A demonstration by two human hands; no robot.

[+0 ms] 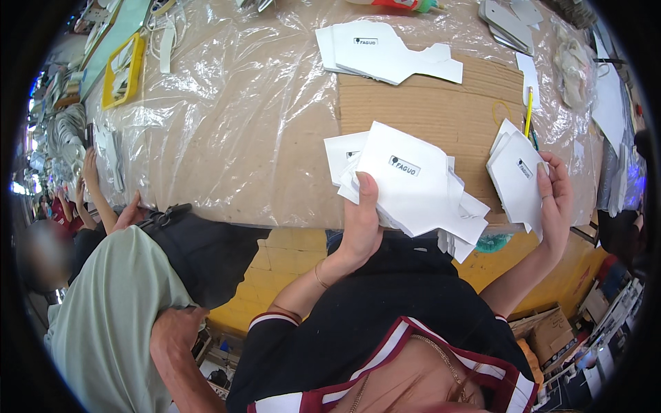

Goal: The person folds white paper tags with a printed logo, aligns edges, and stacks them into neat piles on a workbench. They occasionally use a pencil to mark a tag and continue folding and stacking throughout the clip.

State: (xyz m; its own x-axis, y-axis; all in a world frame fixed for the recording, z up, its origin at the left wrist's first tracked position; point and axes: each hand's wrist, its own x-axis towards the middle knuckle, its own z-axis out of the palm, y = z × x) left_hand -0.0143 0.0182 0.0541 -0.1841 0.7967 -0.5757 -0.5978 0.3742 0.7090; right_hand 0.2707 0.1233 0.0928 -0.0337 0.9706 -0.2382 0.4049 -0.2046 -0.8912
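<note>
The person's left hand (361, 224) is closed around a thick fan of white cut paper pieces (413, 186), thumb pressed flat on top of the stack and the other fingers hidden beneath it; the pieces spread out over the near edge of the table, above the person's lap. The right hand (556, 199) holds a smaller stack of white pieces (518, 177) upright, pinched between the thumb on the printed side and the fingers curled round its right edge, well apart from the bigger fan. Each top sheet carries a small dark printed label. Both stacks hang over a sheet of brown corrugated cardboard (427, 107) lying on the table (227, 138), which is covered with crinkled clear plastic film. Farther back on the cardboard lies another pile of white cut shapes (385, 51). Just beside the right-hand stack a yellow pencil (529, 113) stands out, with what may be a thin yellow rubber band (501, 110) near it, though it is too small to be sure. At the far left a yellow-framed tray (124, 72) sits on the table. A second person in a pale green shirt (113, 310) leans in at the lower left.
</note>
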